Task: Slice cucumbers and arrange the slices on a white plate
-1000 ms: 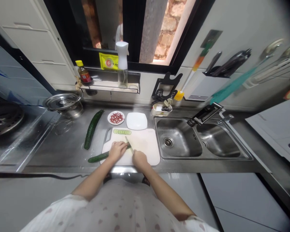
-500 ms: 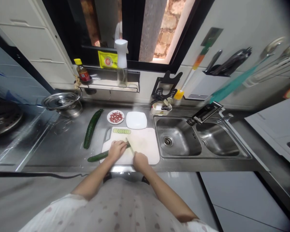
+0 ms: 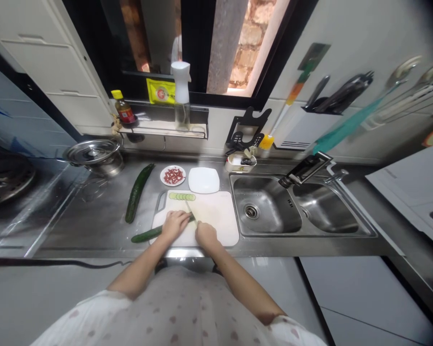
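My left hand (image 3: 175,224) is closed over a cucumber (image 3: 146,235), pressing it against the white cutting board (image 3: 220,216). The uncut end sticks out to the left, past the board's edge. In my right hand (image 3: 206,237) is a knife (image 3: 192,211), its thin blade at the cut end of the cucumber, just right of my left fingers. A row of overlapping cucumber slices (image 3: 182,196) lies near the board's top left. Another whole cucumber (image 3: 139,193) rests on the steel counter to the left.
Behind the board stand a small plate of chopped red pieces (image 3: 173,176) and a white plate (image 3: 204,179). A double sink (image 3: 270,230) is to the right, a lidded steel pot (image 3: 94,154) at the back left. A shelf (image 3: 162,129) holds a bottle (image 3: 124,109) and a sprayer (image 3: 182,93).
My right hand has shifted slightly forward and left with the knife, and the blade has moved with it. My left hand stays on the cucumber.
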`<state>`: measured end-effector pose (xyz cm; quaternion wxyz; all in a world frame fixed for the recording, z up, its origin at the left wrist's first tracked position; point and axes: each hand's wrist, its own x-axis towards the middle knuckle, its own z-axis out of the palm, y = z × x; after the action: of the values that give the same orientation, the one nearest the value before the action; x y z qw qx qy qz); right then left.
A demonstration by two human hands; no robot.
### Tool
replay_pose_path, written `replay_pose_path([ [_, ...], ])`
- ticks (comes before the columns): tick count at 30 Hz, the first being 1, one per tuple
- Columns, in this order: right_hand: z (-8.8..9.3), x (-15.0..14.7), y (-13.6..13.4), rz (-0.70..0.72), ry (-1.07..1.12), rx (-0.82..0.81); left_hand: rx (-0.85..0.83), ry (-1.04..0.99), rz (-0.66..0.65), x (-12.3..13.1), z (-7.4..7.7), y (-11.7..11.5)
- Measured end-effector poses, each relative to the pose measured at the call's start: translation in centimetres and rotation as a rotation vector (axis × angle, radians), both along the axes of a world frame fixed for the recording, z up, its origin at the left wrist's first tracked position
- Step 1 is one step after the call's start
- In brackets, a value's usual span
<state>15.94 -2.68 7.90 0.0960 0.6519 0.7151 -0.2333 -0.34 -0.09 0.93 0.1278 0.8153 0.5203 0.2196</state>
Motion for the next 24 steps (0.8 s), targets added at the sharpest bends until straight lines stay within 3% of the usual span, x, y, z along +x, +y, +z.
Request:
replay_pose_path([
  [6,0.4,0.9,-1.6,-0.005,-0.040,-0.060,-0.005,-0.002,0.007,0.0,-0.2,0.0],
  [16,0.1,0.1,-0.1,0.028,-0.026,-0.018,-0.017,-0.001,0.014,0.0,-0.3,0.0],
  [24,0.0,1.0,-1.1,0.023,-0.024,-0.044,-0.014,-0.007,0.023,0.1,-0.1,0.0],
])
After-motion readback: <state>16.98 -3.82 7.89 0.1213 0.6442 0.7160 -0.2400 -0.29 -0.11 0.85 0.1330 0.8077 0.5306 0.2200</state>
